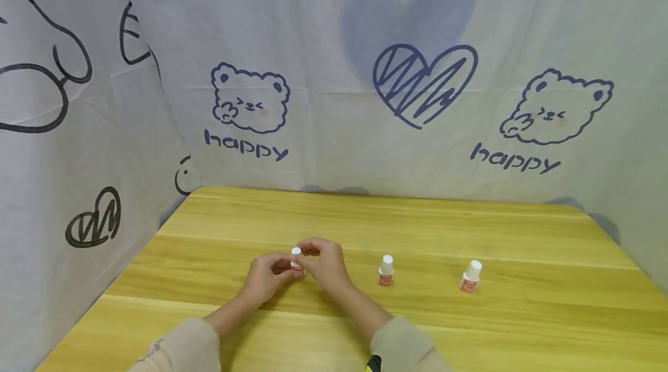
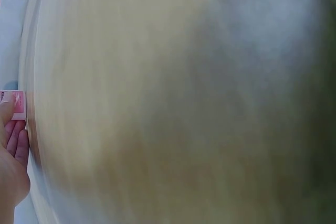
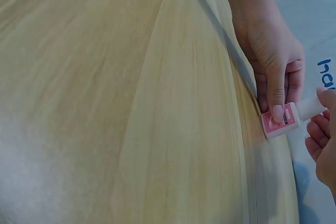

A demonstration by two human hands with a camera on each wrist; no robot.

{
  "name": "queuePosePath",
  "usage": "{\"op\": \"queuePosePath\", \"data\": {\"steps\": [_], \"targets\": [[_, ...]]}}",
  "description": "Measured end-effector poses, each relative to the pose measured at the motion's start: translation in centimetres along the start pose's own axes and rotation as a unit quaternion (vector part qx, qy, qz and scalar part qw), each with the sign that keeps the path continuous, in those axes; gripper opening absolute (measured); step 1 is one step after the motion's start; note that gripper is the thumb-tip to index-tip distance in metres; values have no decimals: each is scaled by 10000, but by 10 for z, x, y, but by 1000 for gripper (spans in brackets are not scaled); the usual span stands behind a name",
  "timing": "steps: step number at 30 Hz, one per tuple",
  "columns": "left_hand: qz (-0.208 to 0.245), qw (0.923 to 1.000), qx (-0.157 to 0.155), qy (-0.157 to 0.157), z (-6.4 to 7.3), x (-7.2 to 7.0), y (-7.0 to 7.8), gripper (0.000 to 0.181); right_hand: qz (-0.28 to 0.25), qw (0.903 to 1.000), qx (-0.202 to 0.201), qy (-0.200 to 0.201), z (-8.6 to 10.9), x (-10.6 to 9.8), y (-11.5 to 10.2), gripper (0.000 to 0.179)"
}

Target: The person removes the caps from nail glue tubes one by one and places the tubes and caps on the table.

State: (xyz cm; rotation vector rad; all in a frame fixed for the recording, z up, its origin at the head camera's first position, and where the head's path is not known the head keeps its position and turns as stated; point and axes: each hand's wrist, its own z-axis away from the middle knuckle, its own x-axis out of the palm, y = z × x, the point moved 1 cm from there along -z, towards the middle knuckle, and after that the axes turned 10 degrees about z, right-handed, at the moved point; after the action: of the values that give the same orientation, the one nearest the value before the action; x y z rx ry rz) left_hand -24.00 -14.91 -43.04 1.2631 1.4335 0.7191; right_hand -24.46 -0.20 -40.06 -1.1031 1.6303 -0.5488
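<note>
A small white bottle [image 3: 281, 123] with a pink label stands on the table between both hands. My left hand [image 1: 263, 280] pinches its labelled body, the thumb lying across the label in the right wrist view. From the other side, the thumb and fingers of my right hand [image 1: 330, 266] grip the white cap [image 3: 311, 107]. In the left wrist view only the left hand [image 2: 13, 174] and part of the bottle's pink label [image 2: 20, 102] show at the edge.
Two similar capped bottles stand upright to the right, a nearer bottle [image 1: 386, 270] and a farther bottle [image 1: 471, 277]. The wood-grain table [image 1: 522, 325] ends at a white cloth [image 1: 323, 117] printed with bears and hearts; more cloth hangs on the left.
</note>
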Motion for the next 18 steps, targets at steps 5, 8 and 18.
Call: {"op": "queuePosePath", "data": {"steps": [5, 8, 18], "targets": [[-49, 10000, -30, 9, 0, 1, -1, 20, -26, 9999, 82, 86, 0, 1, 0, 11], [-38, 10000, 10, 43, 0, 1, -1, 20, -47, 9998, 105, 131, 0, 1, 1, 11], [-22, 10000, 64, -24, -2, 0, -4, 22, -119, 9993, 191, 292, -1, 5, 2, 11]]}}
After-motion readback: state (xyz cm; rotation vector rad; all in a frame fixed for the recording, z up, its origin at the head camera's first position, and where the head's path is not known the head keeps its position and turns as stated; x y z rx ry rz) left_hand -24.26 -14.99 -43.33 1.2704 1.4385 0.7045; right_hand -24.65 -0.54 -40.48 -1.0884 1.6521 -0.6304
